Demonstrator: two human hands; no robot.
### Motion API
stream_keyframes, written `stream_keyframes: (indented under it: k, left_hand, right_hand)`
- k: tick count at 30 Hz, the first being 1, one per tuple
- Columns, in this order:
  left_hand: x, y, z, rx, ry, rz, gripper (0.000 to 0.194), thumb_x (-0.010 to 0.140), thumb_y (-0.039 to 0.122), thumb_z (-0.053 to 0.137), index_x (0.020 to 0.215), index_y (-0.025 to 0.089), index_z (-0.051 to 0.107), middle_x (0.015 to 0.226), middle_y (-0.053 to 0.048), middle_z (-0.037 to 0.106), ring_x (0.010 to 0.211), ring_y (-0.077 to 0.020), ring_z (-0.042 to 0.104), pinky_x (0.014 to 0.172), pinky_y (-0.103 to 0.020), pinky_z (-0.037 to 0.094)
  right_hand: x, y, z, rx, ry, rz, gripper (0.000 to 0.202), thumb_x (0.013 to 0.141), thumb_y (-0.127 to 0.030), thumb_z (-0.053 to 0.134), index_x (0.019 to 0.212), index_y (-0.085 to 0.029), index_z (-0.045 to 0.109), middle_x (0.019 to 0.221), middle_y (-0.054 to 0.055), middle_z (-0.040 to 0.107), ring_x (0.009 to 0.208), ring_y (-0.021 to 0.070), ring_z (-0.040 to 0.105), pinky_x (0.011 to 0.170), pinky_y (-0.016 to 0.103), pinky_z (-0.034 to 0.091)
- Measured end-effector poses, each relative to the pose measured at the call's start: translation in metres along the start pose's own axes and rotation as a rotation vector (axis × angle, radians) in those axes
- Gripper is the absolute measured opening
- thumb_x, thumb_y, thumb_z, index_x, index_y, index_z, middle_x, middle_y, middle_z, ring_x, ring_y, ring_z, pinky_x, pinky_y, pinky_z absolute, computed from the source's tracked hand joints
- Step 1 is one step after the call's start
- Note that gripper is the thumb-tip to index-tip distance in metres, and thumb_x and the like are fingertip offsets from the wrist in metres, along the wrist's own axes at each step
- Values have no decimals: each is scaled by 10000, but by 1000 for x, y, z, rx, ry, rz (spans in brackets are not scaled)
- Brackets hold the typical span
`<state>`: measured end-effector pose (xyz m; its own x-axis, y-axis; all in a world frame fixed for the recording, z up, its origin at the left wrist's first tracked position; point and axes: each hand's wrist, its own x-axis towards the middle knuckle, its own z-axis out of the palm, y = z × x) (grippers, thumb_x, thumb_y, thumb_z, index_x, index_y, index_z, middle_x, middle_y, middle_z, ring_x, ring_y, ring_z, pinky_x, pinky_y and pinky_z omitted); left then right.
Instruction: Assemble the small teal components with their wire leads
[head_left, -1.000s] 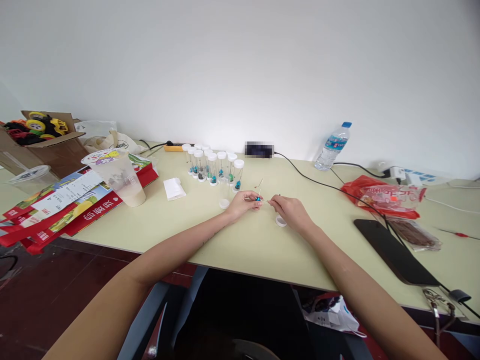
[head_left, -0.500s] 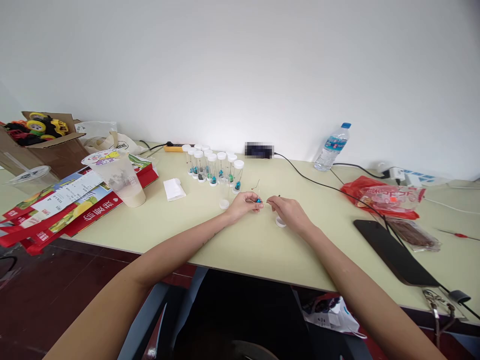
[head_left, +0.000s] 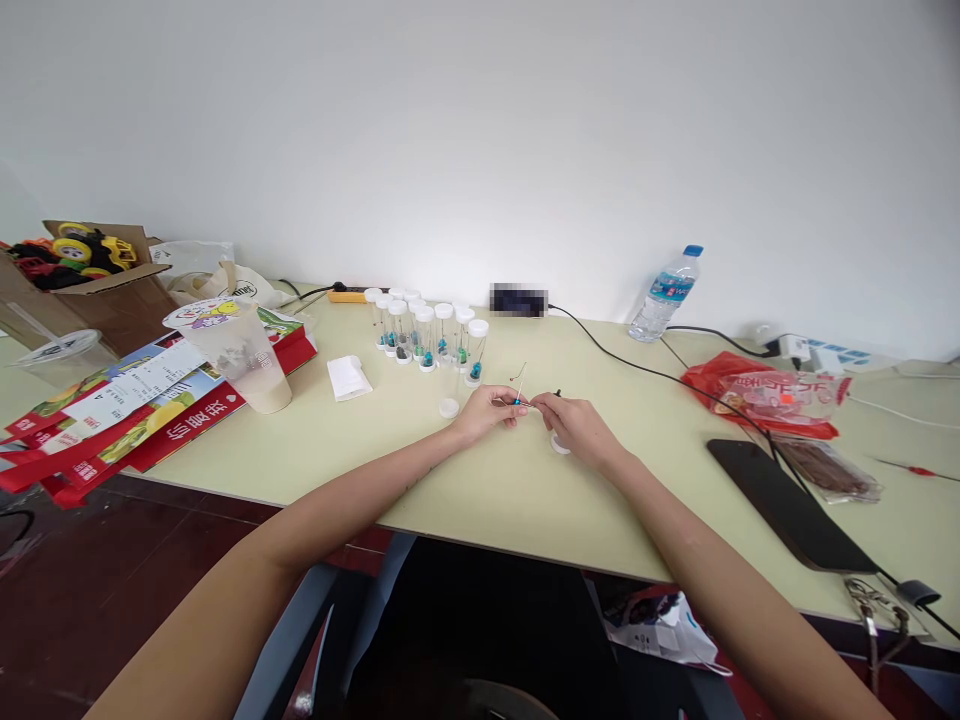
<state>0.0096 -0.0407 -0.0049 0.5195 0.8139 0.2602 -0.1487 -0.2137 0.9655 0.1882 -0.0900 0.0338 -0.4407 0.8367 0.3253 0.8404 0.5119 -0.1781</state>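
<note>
Over the middle of the table, my left hand (head_left: 491, 410) pinches a small blue piece with a thin wire (head_left: 518, 401) standing up from it. Close on its right, my right hand (head_left: 574, 422) has its fingers closed on a thin rod-like tool (head_left: 557, 392), whose dark end sticks up behind the knuckles; its exact kind is too small to tell. The tool's thin tip meets the blue piece. Partly hidden under my right hand lies a white cap (head_left: 560, 446). Left of my left hand stands a clear tube (head_left: 449, 390) with a white base.
Several white-capped clear tubes (head_left: 424, 340) with blue and green pieces stand behind. A folded white paper (head_left: 349, 379), a drink cup (head_left: 255, 365) and red bags (head_left: 180, 410) are on the left. A water bottle (head_left: 664, 295), red plastic bag (head_left: 765, 392) and black phone (head_left: 787, 505) are on the right.
My right hand has shifted slightly left, toward the blue piece, and more of the tool's dark end shows. The wire on the blue piece now leans more to the right.
</note>
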Motion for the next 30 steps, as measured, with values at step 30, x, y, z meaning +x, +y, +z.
stream_keyframes:
  k: [30]
  left_hand:
    - [1,-4,-2,27,168,-39,283,681,373,635,780,120,558,764,-20,554,600,-96,579,656,-275,467]
  right_hand:
    - [2,4,2,-113,35,13,305,918,-261,273,1008,-195,557,641,16,612,515,132,528,518,223,335]
